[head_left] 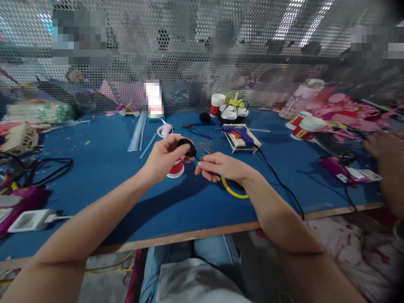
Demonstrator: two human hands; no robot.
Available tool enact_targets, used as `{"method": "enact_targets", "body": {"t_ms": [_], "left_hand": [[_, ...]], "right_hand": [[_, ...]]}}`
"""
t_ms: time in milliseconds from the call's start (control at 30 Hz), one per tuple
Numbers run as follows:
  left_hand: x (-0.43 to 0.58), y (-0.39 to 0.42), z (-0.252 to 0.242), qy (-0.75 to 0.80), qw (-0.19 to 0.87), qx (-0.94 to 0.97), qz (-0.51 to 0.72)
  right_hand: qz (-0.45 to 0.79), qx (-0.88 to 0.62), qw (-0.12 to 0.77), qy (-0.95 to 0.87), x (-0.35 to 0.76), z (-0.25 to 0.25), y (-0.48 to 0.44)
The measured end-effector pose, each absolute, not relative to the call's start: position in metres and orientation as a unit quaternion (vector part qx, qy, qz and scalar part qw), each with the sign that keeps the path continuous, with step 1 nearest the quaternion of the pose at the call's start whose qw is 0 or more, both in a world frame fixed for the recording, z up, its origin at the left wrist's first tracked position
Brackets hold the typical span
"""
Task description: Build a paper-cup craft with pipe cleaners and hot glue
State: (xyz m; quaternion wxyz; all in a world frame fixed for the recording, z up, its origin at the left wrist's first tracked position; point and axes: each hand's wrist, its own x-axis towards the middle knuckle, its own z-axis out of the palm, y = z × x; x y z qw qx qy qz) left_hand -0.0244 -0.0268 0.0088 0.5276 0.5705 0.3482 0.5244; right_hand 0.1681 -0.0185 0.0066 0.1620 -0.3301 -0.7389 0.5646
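Observation:
My left hand (167, 155) is closed around a small dark, rounded bundle (190, 149), with the thumb pressed on top. A thin black strand (197, 158) runs from it to my right hand (219, 165), whose thumb and fingers pinch it. Under my left hand, a red and white paper cup (176, 169) stands upside down on the blue table, partly hidden. A yellow loop (232, 190) shows below my right hand, and a pointed metal tip (208, 150) shows above it; they look like one pair of scissors, its middle covered.
A blue glue gun (238, 134) rests on a wooden stick rack, its cord trailing right. Behind lie a black ball (205, 118), pliers (189, 125), clear glue sticks (138, 132) and a lit phone (154, 99). At the right, another person's hand (383, 145) is near pink pieces.

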Motion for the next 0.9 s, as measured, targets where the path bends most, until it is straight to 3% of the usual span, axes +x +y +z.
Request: {"method": "enact_targets", "body": {"t_ms": [233,433,567,733,900], "left_hand": [[-0.055,0.001,0.026,0.343,0.537,0.470,0.611],[-0.078,0.032,0.010,0.378,0.449,0.433,0.684],[-0.091,0.046,-0.001,0.426,0.434,0.404,0.684],[-0.111,0.060,-0.011,0.500,0.385,0.353,0.691],[-0.129,0.072,-0.027,0.564,0.360,0.325,0.668]], "right_hand": [[0.567,-0.368,0.365,-0.640,0.179,0.000,-0.001],[0.528,-0.417,0.429,-0.603,0.178,-0.003,0.003],[0.487,-0.434,0.489,-0.579,0.178,-0.003,0.007],[0.425,-0.416,0.629,-0.500,0.181,0.001,0.013],[0.380,-0.395,0.680,-0.487,0.183,0.003,0.014]]}}
